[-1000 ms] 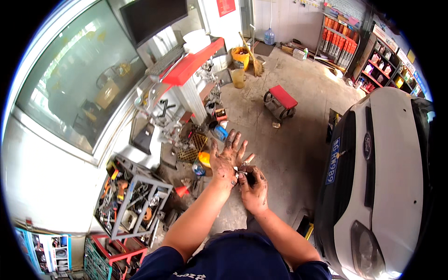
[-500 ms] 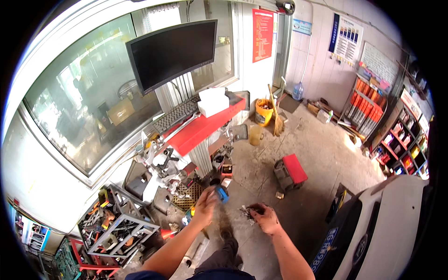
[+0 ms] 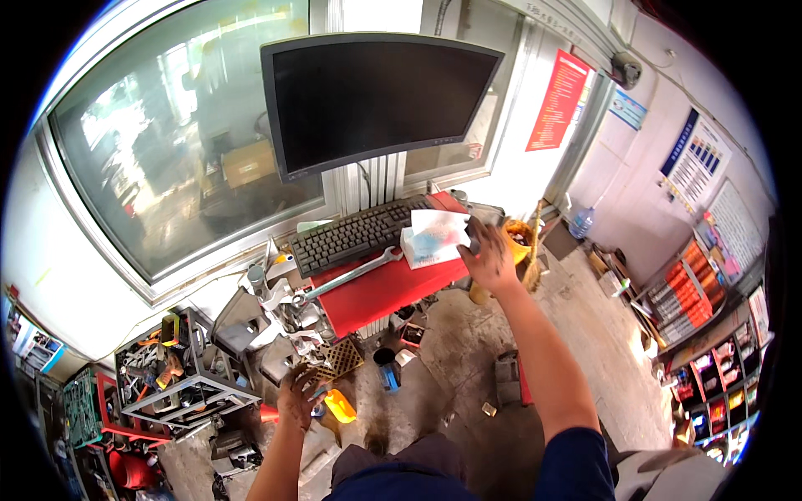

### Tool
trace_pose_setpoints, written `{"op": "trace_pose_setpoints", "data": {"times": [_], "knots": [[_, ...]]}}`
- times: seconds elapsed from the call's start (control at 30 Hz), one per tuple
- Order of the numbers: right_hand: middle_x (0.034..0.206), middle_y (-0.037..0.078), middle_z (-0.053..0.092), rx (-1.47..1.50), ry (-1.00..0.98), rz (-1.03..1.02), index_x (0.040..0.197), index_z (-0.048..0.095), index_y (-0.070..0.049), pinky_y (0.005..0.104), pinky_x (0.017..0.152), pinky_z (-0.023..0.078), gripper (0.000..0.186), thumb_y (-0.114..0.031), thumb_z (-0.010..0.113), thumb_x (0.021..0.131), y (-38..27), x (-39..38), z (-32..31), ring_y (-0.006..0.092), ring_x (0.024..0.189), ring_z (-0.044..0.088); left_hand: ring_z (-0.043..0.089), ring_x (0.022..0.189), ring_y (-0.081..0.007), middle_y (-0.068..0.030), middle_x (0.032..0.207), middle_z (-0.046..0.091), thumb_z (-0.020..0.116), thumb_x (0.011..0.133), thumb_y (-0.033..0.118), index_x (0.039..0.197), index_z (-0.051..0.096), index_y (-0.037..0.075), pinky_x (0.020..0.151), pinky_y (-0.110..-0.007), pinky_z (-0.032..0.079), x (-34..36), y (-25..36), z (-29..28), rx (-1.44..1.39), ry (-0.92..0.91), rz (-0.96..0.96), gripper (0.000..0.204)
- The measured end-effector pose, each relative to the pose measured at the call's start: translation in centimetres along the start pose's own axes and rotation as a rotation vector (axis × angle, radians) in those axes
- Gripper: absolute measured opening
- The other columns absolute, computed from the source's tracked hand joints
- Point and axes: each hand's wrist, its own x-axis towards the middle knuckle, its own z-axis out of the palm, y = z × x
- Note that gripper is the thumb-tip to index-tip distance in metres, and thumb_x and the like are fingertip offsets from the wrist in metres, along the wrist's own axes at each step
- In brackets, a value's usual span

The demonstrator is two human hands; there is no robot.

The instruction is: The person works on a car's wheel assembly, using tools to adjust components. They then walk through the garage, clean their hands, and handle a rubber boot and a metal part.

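Worn, stained concrete [image 3: 585, 326] runs beneath a workshop wall, where a dark, gently curved monitor [image 3: 376, 104] hangs before dusty window glass [image 3: 188, 159] above a red ledge [image 3: 368, 305]. On that ledge, near its right end, sits the white tissue box [image 3: 422, 255], with a soft, creased sheet standing up from its top. The person's right hand [image 3: 491, 255] is just beside the box's right side, fingers spread and stained dark, the thumb apart from them and turned toward the cardboard; whether it touches the box cannot be told, and no object shows clearly in its grasp. The left hand [image 3: 296, 401] hangs low over the floor, fingers loosely parted, apparently holding nothing, near a glossy yellow bottle [image 3: 340, 406]. The step in hand looks like a reach to the tissue box, and drawing out a sheet would call for a light pinch at the raised paper, since it should tear or crumple easily. Around the box the surfaces are harder: a black keyboard [image 3: 359, 238] with ridged rows of keys, a long, smooth steel wrench [image 3: 351, 274] lying aslant in front of it, and the flat-faced red ledge under both.
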Motion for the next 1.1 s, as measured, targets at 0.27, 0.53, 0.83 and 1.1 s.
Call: {"op": "trace_pose_setpoints", "data": {"times": [0.27,0.53,0.83,1.1], "knots": [[0.101,0.012,0.076,0.671,-0.227,0.082,0.116,0.070,-0.004,0.0453,0.087,0.056,0.025,-0.020,0.074,0.097,3.8,13.5,2.3,0.0327,0.095,0.072,0.064,0.127,-0.0389,-0.0116,0.151,0.058,0.047,0.105,0.059,0.144,0.056,0.016,0.099,-0.056,0.049,-8.0,-2.5,-4.5,-0.264,0.407,0.277,0.058],[0.126,0.013,0.072,0.833,-0.666,-0.387,0.117,0.073,-0.008,0.0415,0.104,0.054,0.034,-0.019,0.085,0.087,9.3,9.7,1.3,0.0299,0.118,0.069,0.064,0.125,-0.0404,-0.0109,0.149,0.058,0.047,0.103,0.062,0.142,0.057,0.017,0.087,-0.053,0.055,-13.0,-9.0,-2.5,-0.338,0.707,0.341,0.061],[0.112,0.015,0.071,0.414,0.370,-0.118,0.114,0.067,-0.006,0.0410,0.083,0.056,0.024,-0.013,0.077,0.093,7.8,9.5,4.9,0.0320,0.096,0.071,0.069,0.120,-0.0328,-0.0099,0.147,0.060,0.044,0.109,0.043,0.151,0.051,0.014,0.093,-0.044,0.055,-11.7,-7.9,12.4,0.023,0.665,0.406,0.051],[0.119,0.022,0.069,1.348,-0.269,-0.552,0.125,0.062,0.001,0.0453,0.092,0.057,0.048,-0.020,0.082,0.086,-9.4,-4.6,-7.0,0.0366,0.105,0.071,0.067,0.118,-0.0243,-0.0111,0.134,0.067,0.045,0.108,0.064,0.147,0.055,0.009,0.103,-0.042,0.051,-10.9,-4.3,28.4,-0.360,-0.149,0.394,0.068]]}}
